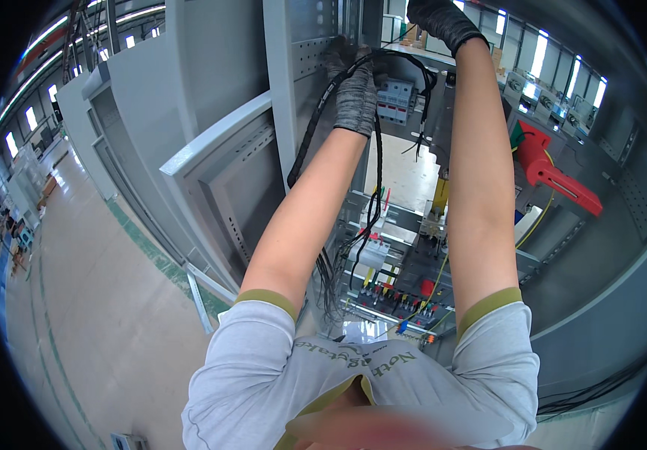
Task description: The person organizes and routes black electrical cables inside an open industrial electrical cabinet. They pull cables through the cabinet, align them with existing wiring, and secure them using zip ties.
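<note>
Both my hands wear grey knit gloves and reach up into an open metal cabinet. My left hand [355,97] is closed around a black wrapped cable bundle [322,112] beside the perforated upright post; its fingertips are blurred. From the bundle, loose black wires [376,187] hang down past my left forearm, and another branch arches right. My right hand [445,21] is higher and further right, at the top edge of the view, with its fingers curled. A thin dark strand [402,35] runs between the bundle and my right hand; its kind is too small to tell.
A grey breaker block [396,101] sits right of my left hand. A red rotary handle [563,184] juts out on the right. Below are rails with coloured terminals [395,300]. An open cabinet door [222,180] stands left, above the pale floor [98,300].
</note>
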Demonstrator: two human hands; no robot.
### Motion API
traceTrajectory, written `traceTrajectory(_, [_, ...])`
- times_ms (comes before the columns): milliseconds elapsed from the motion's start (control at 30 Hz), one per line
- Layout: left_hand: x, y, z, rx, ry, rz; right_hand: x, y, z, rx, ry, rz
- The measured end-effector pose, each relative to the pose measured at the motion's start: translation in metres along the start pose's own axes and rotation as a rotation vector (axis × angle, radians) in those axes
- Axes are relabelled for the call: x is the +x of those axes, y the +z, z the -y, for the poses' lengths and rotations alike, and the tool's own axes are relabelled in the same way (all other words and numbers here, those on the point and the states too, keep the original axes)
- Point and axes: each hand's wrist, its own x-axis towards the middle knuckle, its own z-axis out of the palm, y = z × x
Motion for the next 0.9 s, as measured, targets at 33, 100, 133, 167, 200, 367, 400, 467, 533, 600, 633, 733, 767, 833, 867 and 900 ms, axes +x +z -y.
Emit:
traceTrajectory(33, [0.005, -0.005, 0.001, 0.029, 0.0, 0.038, 0.003, 0.002, 0.003, 0.011, -0.017, -0.015])
traceTrajectory(100, [0.016, -0.014, 0.006, 0.087, -0.003, 0.113, 0.012, 0.016, 0.006, 0.185, 0.0, -0.108])
traceTrajectory(133, [0.014, -0.012, 0.008, 0.108, -0.021, 0.115, 0.011, 0.019, 0.005, 0.257, -0.018, -0.203])
traceTrajectory(167, [0.013, -0.011, 0.009, 0.129, -0.037, 0.116, 0.01, 0.023, 0.003, 0.33, -0.035, -0.298])
traceTrajectory(200, [0.011, -0.009, 0.011, 0.15, -0.054, 0.119, 0.009, 0.027, 0.007, 0.27, 0.05, -0.217])
traceTrajectory(367, [0.014, -0.01, 0.009, 0.019, 0.043, 0.08, 0.014, -0.008, 0.026, 0.705, 0.393, 0.094])
traceTrajectory(400, [0.017, -0.014, 0.011, -0.011, 0.096, 0.072, 0.015, -0.017, 0.04, 1.144, 0.646, 0.129])
traceTrajectory(467, [0.021, -0.014, 0.019, -0.023, 0.157, 0.038, 0.009, -0.023, 0.049, 1.492, 0.716, 0.213])
traceTrajectory(533, [0.022, -0.013, 0.022, -0.026, 0.168, 0.004, 0.006, -0.022, 0.064, 1.416, 0.583, 0.098])
traceTrajectory(600, [0.019, -0.012, 0.019, -0.022, 0.131, -0.029, 0.0, -0.029, 0.074, 1.372, 0.634, 0.149])
traceTrajectory(633, [0.022, -0.015, 0.02, -0.024, 0.148, -0.026, -0.001, -0.042, 0.073, 1.359, 0.619, 0.174])
traceTrajectory(733, [0.026, -0.02, 0.023, -0.025, 0.172, -0.034, 0.009, -0.045, 0.073, 1.17, 0.502, 0.263])
traceTrajectory(767, [0.023, -0.018, 0.023, -0.028, 0.157, -0.044, 0.011, -0.04, 0.07, 1.073, 0.458, 0.298])
traceTrajectory(833, [0.014, -0.011, 0.024, -0.097, 0.113, -0.052, 0.025, 0.015, 0.055, 0.74, 0.263, 0.301])
traceTrajectory(867, [0.011, -0.013, 0.022, -0.146, 0.098, -0.061, 0.028, 0.024, 0.053, 0.612, 0.212, 0.333])
traceTrajectory(900, [0.011, -0.014, 0.021, -0.196, 0.083, -0.066, 0.03, 0.032, 0.05, 0.48, 0.161, 0.36])
